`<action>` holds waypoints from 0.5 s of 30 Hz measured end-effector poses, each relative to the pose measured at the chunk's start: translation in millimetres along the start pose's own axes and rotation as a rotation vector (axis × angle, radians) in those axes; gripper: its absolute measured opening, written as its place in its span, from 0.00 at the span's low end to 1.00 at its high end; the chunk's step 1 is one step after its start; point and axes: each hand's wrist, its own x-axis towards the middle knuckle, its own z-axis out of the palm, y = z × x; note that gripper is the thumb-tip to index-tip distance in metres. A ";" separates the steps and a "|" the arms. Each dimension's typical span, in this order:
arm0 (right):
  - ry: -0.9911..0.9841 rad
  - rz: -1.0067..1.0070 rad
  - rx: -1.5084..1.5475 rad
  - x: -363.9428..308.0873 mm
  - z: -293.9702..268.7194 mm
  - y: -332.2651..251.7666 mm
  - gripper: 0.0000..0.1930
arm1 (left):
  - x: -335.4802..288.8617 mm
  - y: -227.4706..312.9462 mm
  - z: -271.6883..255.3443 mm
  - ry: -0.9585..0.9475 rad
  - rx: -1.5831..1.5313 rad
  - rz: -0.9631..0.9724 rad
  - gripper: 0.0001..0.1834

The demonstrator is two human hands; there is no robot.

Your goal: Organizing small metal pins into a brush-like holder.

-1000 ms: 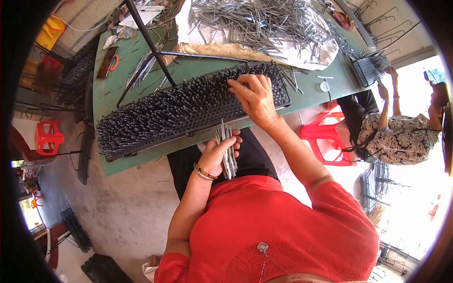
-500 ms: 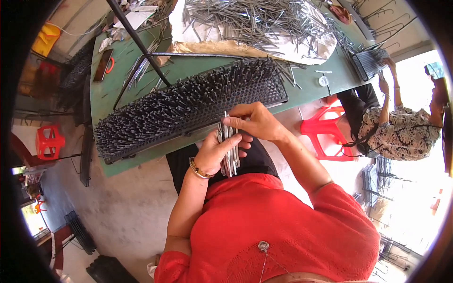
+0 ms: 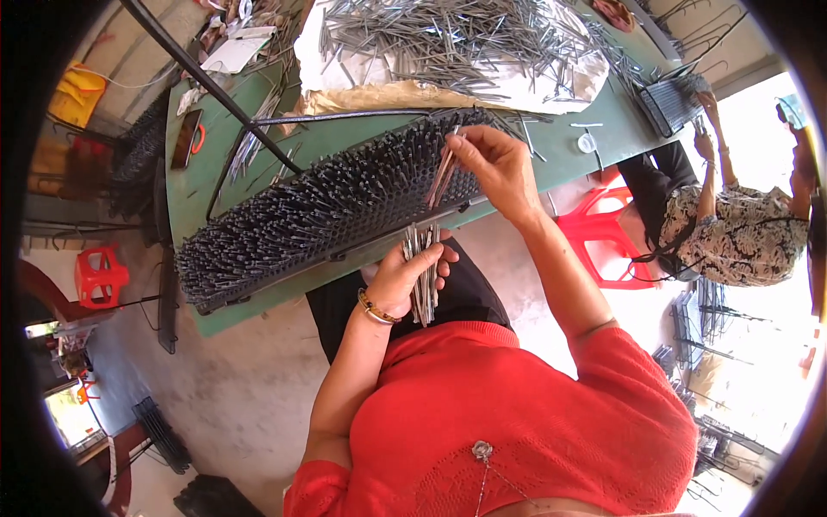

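Note:
My left hand (image 3: 405,280) is closed around a bundle of thin grey metal rods (image 3: 425,289), held upright in front of my lap. Farther up, my right hand (image 3: 495,168) pinches a few thin rods (image 3: 443,177) between thumb and fingers. Their lower ends hang over the right part of a long black perforated rack (image 3: 345,224). Many dark rods stand close together in its holes, most densely toward the left. Fewer rods stand near my right hand, where bare holes show.
The rack lies along the near edge of a green table (image 3: 564,138). Behind it a large pile of loose rods (image 3: 465,43) rests on white sheeting. A black bar (image 3: 207,82) crosses at left, near a phone (image 3: 185,138). At right another person (image 3: 732,207) handles a similar rack (image 3: 668,105).
My right hand has moved up and away from the bundle, carrying a few rods over the rack. My left hand keeps holding the bundle in nearly the same place.

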 end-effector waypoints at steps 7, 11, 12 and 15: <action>0.048 -0.261 -0.303 20.4 -5.3 7.8 0.12 | -3.7 -3.7 0.6 0.061 0.020 -0.022 0.18; 0.011 -0.380 -0.414 25.4 -2.7 9.9 0.10 | -5.9 -6.5 -0.7 0.080 0.020 -0.024 0.18; 0.010 -0.381 -0.414 26.0 -2.2 10.9 0.10 | -6.1 -7.2 -1.2 0.082 0.018 -0.025 0.18; -0.018 -0.382 -0.399 25.5 -1.9 13.9 0.10 | -7.5 -6.4 0.5 0.090 0.005 -0.038 0.18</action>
